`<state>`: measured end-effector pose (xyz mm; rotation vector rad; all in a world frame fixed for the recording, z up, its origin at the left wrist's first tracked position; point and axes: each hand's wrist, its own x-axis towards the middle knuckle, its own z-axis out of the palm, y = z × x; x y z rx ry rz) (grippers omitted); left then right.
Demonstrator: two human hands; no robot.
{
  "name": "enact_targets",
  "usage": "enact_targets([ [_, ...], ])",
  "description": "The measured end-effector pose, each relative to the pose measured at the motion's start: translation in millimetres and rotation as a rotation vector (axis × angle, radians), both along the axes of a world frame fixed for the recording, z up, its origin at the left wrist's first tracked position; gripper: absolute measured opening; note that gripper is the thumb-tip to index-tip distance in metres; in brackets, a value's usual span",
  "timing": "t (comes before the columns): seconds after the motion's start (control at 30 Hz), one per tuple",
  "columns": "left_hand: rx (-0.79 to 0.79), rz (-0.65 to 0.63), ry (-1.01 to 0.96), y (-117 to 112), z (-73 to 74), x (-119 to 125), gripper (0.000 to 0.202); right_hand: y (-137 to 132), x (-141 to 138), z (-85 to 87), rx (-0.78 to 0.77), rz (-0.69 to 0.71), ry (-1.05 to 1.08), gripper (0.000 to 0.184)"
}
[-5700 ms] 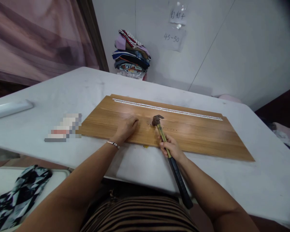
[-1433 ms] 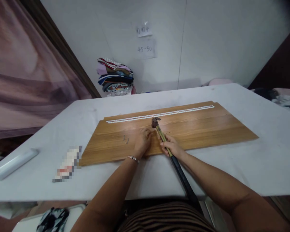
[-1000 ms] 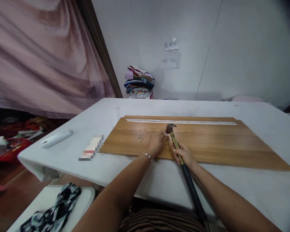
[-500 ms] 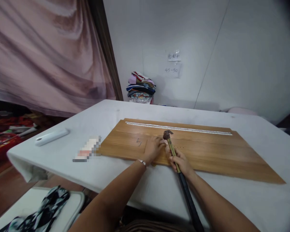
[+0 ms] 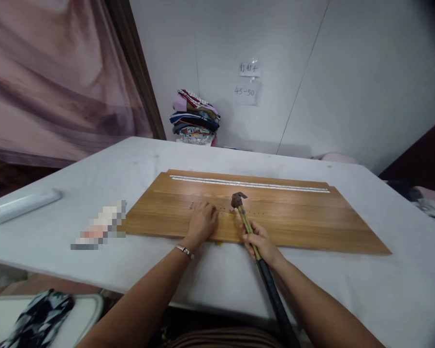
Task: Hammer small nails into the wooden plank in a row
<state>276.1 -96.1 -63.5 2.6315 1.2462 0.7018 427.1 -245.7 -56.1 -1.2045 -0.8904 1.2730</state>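
A long wooden board (image 5: 304, 217) lies on the white table (image 5: 366, 290), with a pale strip (image 5: 250, 184) along its far edge and a row of small dark dots near its middle. My right hand (image 5: 260, 240) grips the yellow part of a hammer's handle; the rusty hammer head (image 5: 237, 199) rests low over the board by the dots. My left hand (image 5: 202, 221) lies on the board just left of the hammer head, fingers curled, next to a small nail (image 5: 191, 205). What its fingertips hold is hidden.
A white tube-like object (image 5: 20, 206) and a blurred small pack (image 5: 99, 226) lie on the table's left. Folded clothes (image 5: 195, 117) are stacked by the wall behind. Pink curtain (image 5: 50, 82) hangs at left. A patterned cloth (image 5: 36, 321) lies on a low white surface below left.
The view has swung about. My left hand has slid a little left, away from the hammer head, toward the loose nail. The right hand keeps its grip on the hammer.
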Motion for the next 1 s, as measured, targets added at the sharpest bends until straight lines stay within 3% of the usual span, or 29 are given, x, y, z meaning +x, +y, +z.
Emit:
enact_targets([
  [1.0, 0.004, -0.022, -0.020, 0.5, -0.9, 1.0, 0.018, 0.8, 4.6, 4.3, -0.032, 0.015, -0.040, 0.029],
])
